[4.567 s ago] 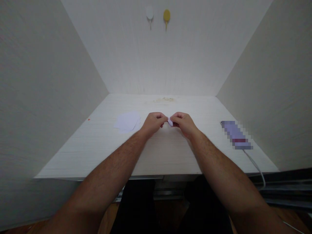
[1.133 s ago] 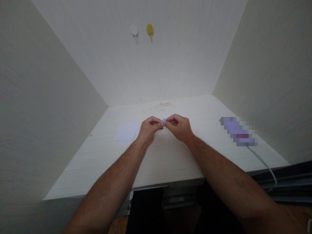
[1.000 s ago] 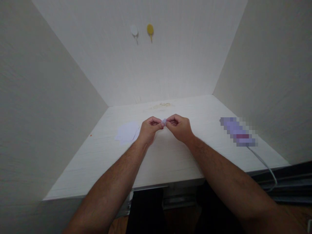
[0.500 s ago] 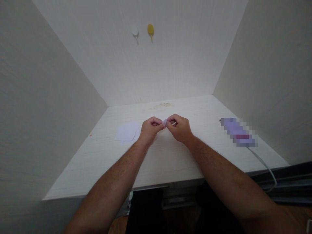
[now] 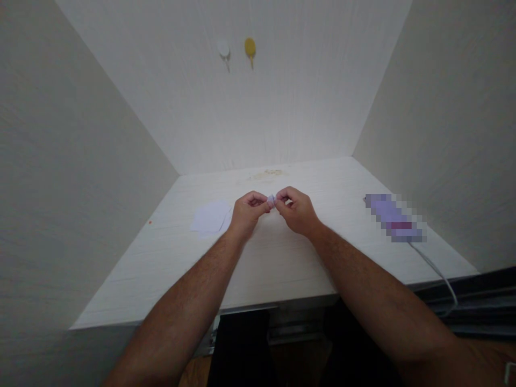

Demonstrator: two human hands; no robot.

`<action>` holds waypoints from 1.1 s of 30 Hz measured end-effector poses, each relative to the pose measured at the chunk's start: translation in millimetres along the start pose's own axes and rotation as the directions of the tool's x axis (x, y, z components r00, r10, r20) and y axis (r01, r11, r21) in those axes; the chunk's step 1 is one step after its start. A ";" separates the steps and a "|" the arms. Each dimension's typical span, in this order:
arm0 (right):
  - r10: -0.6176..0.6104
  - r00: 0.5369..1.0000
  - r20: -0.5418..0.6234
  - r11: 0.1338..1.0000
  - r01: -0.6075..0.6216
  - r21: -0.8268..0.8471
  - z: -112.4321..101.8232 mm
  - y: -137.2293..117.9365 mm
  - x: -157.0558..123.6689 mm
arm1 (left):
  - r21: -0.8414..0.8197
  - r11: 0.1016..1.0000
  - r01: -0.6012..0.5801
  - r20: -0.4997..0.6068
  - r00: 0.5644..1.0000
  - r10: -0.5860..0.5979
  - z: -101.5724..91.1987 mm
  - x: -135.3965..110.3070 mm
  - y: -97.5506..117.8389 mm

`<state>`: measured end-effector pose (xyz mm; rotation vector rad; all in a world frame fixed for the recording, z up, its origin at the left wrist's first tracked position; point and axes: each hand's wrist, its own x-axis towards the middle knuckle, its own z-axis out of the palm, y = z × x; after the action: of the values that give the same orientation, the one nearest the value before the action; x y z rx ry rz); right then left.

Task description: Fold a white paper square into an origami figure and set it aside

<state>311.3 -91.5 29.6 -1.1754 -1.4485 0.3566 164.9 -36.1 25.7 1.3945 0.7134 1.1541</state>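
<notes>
Between my two hands is a small piece of pale paper (image 5: 271,200), which looks folded; its exact shape is too small to make out. My left hand (image 5: 250,211) pinches it from the left with thumb and fingers. From the right, my right hand (image 5: 296,209) pinches its other side with closed fingertips. Both hands are just above the middle of the white table (image 5: 278,263). Left of my left hand lie several loose white paper sheets (image 5: 209,216), overlapping one another.
A blurred-out flat device (image 5: 393,217) lies at the right, with a white cable (image 5: 437,269) running over the table's front edge. Side walls enclose the table. A white hook (image 5: 224,50) and a yellow hook (image 5: 250,47) are on the back wall. A brownish stain (image 5: 269,174) marks the table's rear.
My hands have moved very slightly apart at the fingertips, and more of the small paper shows between them. The sheets and the device stay where they were.
</notes>
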 end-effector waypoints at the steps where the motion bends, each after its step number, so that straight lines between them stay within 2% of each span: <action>1: 0.002 1.000 0.016 1.000 -0.002 0.017 0.0 1.4 0.3 | 0.001 1.000 0.003 0.010 1.000 -0.003 0.2 -0.2 1.0; 6: 0.051 0.997 0.063 0.998 -0.054 0.044 -0.7 5.4 1.8 | 0.138 0.990 -0.009 0.047 0.999 0.003 0.4 -1.6 5.3; 14: 0.111 0.991 0.078 0.992 -0.115 0.052 -0.2 4.9 1.5 | 0.304 0.945 -0.118 0.108 0.990 0.089 2.0 -2.9 11.9; 21: 0.124 0.988 0.097 0.980 -0.137 0.144 -0.2 2.4 1.5 | 0.286 0.952 -0.108 0.151 0.986 0.066 0.9 -3.6 13.2; 25: 0.135 0.984 0.115 0.979 -0.150 0.138 -1.1 2.3 1.7 | 0.296 0.949 -0.110 0.171 0.983 0.061 0.5 -3.9 12.9; 30: 0.148 0.985 0.090 0.984 -0.156 0.091 0.6 -0.1 -0.9 | 0.328 0.941 -0.084 0.177 0.984 0.026 2.7 -3.2 13.8; 33: 0.182 0.981 0.065 0.971 -0.189 0.147 1.4 -4.3 0.0 | 0.278 0.959 -0.061 0.184 0.983 0.009 4.0 -4.0 13.4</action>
<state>308.2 -92.8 32.6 -1.1868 -1.3330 0.6209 164.7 -43.6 38.2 1.7346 0.7457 0.9619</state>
